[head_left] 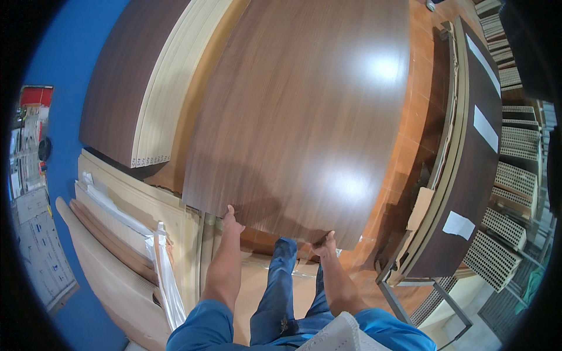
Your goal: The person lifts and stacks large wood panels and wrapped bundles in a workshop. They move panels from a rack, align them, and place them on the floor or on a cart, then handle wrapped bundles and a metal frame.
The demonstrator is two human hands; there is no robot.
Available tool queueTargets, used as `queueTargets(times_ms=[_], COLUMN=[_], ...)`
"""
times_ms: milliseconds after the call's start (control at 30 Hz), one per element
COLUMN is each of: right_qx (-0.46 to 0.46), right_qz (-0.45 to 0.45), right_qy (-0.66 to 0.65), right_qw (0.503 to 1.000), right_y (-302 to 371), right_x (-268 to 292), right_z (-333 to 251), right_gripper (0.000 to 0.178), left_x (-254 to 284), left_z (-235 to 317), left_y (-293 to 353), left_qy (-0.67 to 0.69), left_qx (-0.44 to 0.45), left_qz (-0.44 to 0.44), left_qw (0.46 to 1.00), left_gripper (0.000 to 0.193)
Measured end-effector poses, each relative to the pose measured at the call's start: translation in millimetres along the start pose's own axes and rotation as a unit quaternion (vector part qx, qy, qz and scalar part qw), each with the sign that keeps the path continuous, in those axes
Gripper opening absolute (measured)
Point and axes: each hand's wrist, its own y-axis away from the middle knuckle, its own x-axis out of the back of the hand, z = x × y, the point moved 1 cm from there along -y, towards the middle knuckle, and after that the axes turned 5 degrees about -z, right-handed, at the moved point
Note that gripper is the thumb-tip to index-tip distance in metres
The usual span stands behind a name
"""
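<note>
The brown board stretches from centre to twelve o'clock, its near edge pinched by the left hand at seven and the right hand at five, thumbs on top; fingers are hidden, so firmness is unclear. Uneven support could twist it loose; drifting toward ten could scuff the stacked panels.

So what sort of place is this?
Probably a storeroom or workshop for wooden panels or doors: a large brown wood-grain panel fills the middle, dark-brown panels with pale edges are stacked at left, and cream slabs with rows of holes are piled at far right.
</note>
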Motion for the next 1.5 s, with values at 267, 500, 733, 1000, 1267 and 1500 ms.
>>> queueTargets(times_ms=[267, 500, 733, 1000, 1267, 1500], right_qx=[-0.026, -0.012, 0.000, -0.017, 0.008, 0.023], right_qz=[-0.053, 0.025, -0.060, -0.008, -0.051, -0.060], right_qy=[-0.020, -0.008, -0.021, -0.034, -0.015, -0.074], right_qw=[0.998, 1.000, 0.998, 0.999, 0.999, 0.995], right_y=[1, -1, 4, 1, -9, -10], right_x=[4, 3, 1, 1, 5, 4], right_z=[-2, 1, 2, 11, 12, 17], right_gripper=[0.055, 0.053, 0.056, 0.065, 0.066, 0.062], left_x=[7, -4, -4, -6, -12, -13], left_z=[-1, 2, 1, 2, -1, 0], left_y=[-11, -5, -6, 3, 7, 8], left_qy=[-0.037, -0.068, -0.049, -0.049, -0.046, -0.007], left_qx=[0.014, 0.030, 0.025, 0.018, 0.001, -0.012], left_qz=[0.079, 0.122, 0.123, 0.100, 0.142, 0.116], left_qw=[0.996, 0.990, 0.991, 0.994, 0.989, 0.993], left_gripper=[0.061, 0.072, 0.082, 0.087, 0.088, 0.077])
